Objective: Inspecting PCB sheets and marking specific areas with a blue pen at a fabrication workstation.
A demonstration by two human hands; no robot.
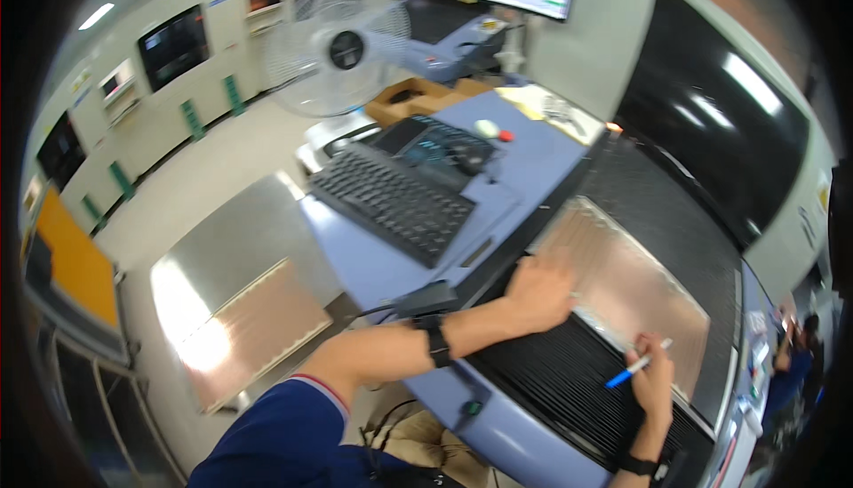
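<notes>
A thin copper-coloured panel (635,279) with a pale, dotted border lies at a slant over the black ribbed bed of a machine (551,368). My left hand (542,294) is at the panel's near left edge; its fingers are blurred and partly hidden, so their grip cannot be made out. Closed round a white marker pen with a blue end (629,371), my right hand (653,377) is by the panel's near right edge. The blue end points down to the left, over the black bed.
Left of me, another copper panel (258,332) rests on a metal sheet (235,248). A black keyboard (395,199) and mouse occupy the blue desk (524,146), with a fan (342,48) behind. A dark machine cover (711,106) rises at the right; another person (786,364) is at far right.
</notes>
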